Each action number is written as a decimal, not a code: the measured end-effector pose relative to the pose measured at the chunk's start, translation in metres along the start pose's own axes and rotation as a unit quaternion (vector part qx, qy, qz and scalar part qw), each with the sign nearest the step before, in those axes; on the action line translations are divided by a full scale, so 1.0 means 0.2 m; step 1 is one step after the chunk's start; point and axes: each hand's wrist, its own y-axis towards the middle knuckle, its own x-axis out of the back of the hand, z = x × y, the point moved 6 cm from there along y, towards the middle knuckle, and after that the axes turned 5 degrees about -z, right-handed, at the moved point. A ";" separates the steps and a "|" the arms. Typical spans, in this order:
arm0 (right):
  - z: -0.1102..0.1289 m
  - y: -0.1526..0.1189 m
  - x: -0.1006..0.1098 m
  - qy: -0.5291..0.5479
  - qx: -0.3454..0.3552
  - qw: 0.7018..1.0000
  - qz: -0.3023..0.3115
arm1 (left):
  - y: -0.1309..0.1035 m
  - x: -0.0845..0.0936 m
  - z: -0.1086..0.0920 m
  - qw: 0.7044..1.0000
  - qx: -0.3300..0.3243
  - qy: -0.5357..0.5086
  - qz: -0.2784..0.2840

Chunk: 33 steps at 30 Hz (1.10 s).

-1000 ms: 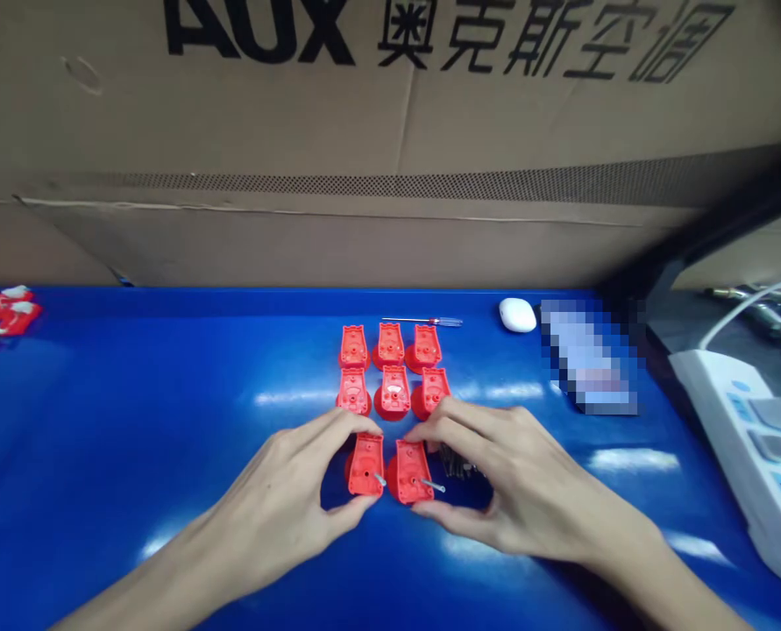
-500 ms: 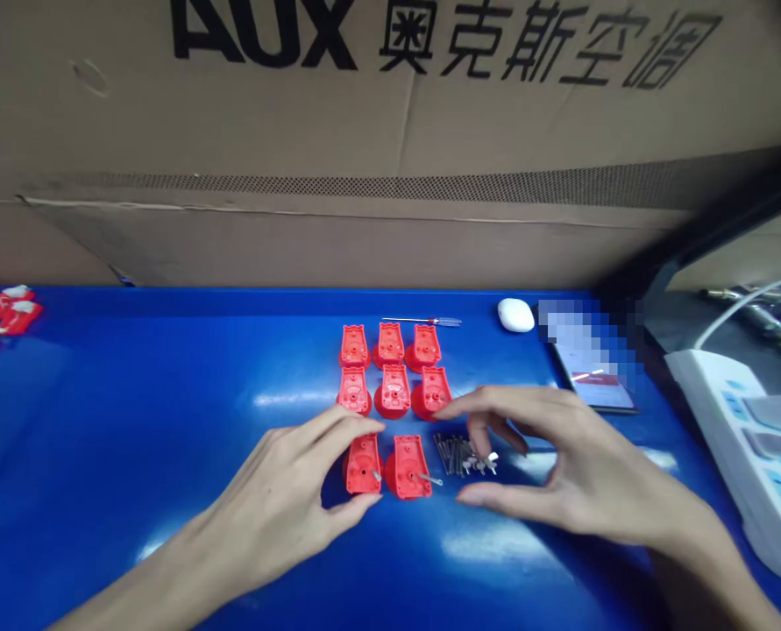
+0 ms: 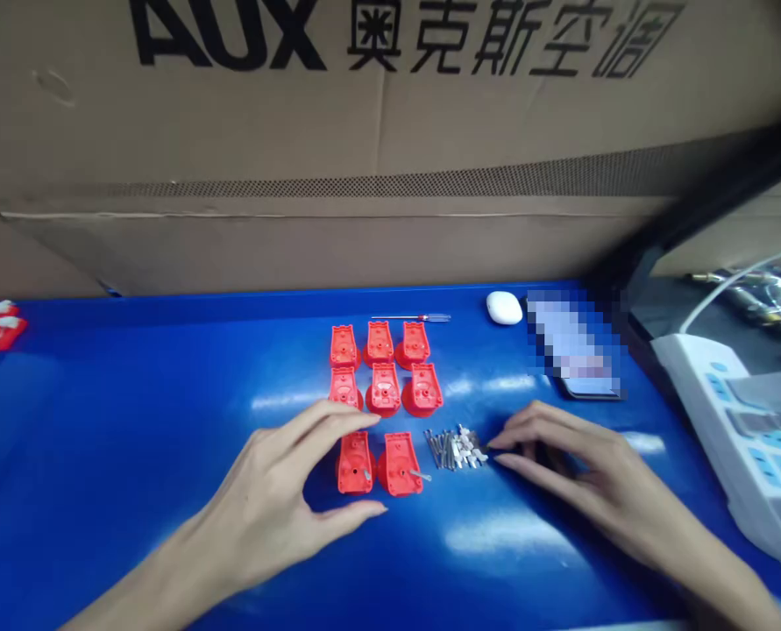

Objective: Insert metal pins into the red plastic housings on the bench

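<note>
On the blue tabletop [image 3: 166,394], in from its far edge: eight red housings [image 3: 385,387] in three rows. Left hand [image 3: 272,491] spread, front-left housing [image 3: 353,460] between thumb and fingers; right hand [image 3: 587,464] with fingertips close together beside small metal parts [image 3: 457,450], impossible to tell whether holding any.

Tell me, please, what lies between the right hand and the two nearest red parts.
A small pile of thin metal pins and silvery pieces lies there, as the head view shows.
</note>
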 end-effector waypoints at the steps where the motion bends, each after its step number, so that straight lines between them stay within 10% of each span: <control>1: 0.00 -0.01 0.00 0.000 0.001 1.000 -0.003 | 0.00 0.00 0.00 1.000 -0.002 0.002 -0.002; 33: -0.01 -0.19 -0.08 -0.018 -0.014 0.998 -0.065 | 0.02 0.01 -0.03 0.999 -0.029 0.003 -0.020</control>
